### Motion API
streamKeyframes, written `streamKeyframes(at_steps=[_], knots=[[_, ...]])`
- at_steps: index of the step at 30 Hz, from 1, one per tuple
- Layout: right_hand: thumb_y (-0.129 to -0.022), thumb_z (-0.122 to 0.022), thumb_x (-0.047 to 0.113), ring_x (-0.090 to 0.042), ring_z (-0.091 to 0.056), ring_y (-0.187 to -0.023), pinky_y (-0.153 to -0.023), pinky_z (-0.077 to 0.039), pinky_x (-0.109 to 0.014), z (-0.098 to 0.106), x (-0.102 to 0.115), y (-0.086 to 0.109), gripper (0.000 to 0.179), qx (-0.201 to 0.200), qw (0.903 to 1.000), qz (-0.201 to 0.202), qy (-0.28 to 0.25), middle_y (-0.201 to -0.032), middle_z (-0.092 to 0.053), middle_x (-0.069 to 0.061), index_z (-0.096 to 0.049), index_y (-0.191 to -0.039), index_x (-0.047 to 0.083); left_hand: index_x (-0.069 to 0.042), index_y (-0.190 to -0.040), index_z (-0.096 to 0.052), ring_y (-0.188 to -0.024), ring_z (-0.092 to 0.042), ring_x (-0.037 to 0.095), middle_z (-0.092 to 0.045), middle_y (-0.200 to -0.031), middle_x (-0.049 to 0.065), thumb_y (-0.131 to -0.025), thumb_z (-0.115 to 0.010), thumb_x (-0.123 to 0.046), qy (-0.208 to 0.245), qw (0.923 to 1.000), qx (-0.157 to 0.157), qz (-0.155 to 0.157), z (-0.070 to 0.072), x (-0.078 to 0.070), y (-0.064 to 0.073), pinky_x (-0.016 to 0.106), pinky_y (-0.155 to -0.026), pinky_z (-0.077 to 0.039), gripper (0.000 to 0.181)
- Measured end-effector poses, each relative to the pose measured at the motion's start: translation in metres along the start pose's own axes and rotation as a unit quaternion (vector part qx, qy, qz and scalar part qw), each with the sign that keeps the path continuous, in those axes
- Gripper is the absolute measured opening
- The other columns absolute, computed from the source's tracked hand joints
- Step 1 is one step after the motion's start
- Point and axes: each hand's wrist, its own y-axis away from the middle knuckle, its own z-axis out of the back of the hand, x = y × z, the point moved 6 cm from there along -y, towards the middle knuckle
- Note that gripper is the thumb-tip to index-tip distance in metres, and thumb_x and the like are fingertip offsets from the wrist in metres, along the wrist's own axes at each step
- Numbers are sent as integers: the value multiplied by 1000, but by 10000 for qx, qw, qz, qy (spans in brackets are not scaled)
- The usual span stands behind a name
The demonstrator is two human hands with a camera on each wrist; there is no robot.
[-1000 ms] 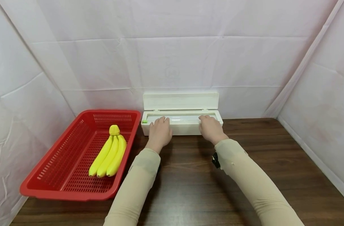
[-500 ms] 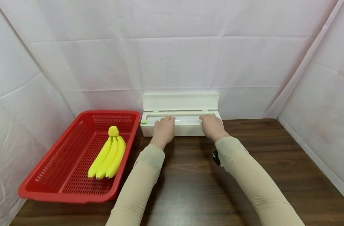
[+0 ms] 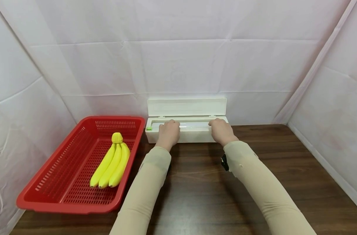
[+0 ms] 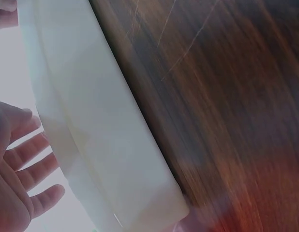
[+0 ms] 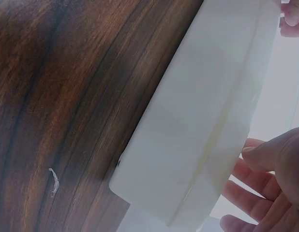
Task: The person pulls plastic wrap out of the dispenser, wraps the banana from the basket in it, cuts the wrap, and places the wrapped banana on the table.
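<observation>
Along the back of a dark wood table (image 3: 196, 195), a person reaches with both hands to a long white box (image 3: 194, 136), its lid (image 3: 187, 107) raised before a pale cloth backdrop (image 3: 178, 65). The left hand (image 3: 169, 132) and right hand (image 3: 221, 130) curve over the front edge, thumbs close to index fingers; whether either pinches anything cannot be told. Between them, a glossy strip (image 3: 194, 125) shows inside the box, leaving the middle of the rim uncovered. A green tab (image 3: 149, 128) sits at the left corner. Just beside that end, a red basket (image 3: 69, 208) holds three yellow bananas (image 3: 111, 166), its right rim near the left sleeve (image 3: 146, 192). Bare wood stretches between the forearms and from the box's right end toward the table's right edge.
</observation>
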Motion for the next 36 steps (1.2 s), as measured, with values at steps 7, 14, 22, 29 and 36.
streamKeyframes(at_steps=[7, 14, 22, 29, 36], knots=[[-93, -40, -2, -35, -58, -111, -88, -48, -50, -3, -2, -3, 37, 155, 9998, -67, -54, -120, -62, -19, -63, -121, 4, -9, -101, -66, -96, -60, 28, -63, -101, 9, -95, -50, -12, -19, 10000, -1, 40, -2, 0, -4, 47, -84, -47, 18], [-94, -41, -1, -37, -57, -110, -89, -48, -51, -4, -4, -5, 34, 252, 9996, -128, -83, -118, -60, -21, -63, -120, 2, -8, -102, -65, -96, -59, 28, -63, -101, 10, -95, -49, -9, 51, 9999, 56, 104, -3, 2, -6, 47, -85, -46, 17], [-96, -39, 0, -38, -56, -110, -88, -49, -50, -2, -6, -7, 34, 341, 9991, -174, -186, -120, -57, -23, -61, -121, 1, -6, -115, -56, -103, -59, 29, -61, -110, 11, -97, -46, -11, 140, 9995, 134, 246, -4, 6, -12, 49, -90, -45, 21], [-95, -39, -1, -36, -58, -110, -88, -49, -50, -4, -10, -11, 33, 330, 9990, -207, -226, -120, -58, -22, -63, -119, 0, -5, -116, -52, -103, -59, 30, -61, -112, 12, -97, -47, -13, 131, 9995, 95, 285, -1, 10, -13, 50, -89, -46, 22], [-96, -38, 1, -33, -59, -105, -83, -51, -46, -3, -10, -11, 32, 351, 9988, -180, -292, -117, -59, -22, -64, -116, 0, -5, -114, -50, -104, -59, 30, -61, -111, 11, -97, -45, -13, 90, 9995, 130, 273, 1, 11, -12, 50, -89, -46, 19]])
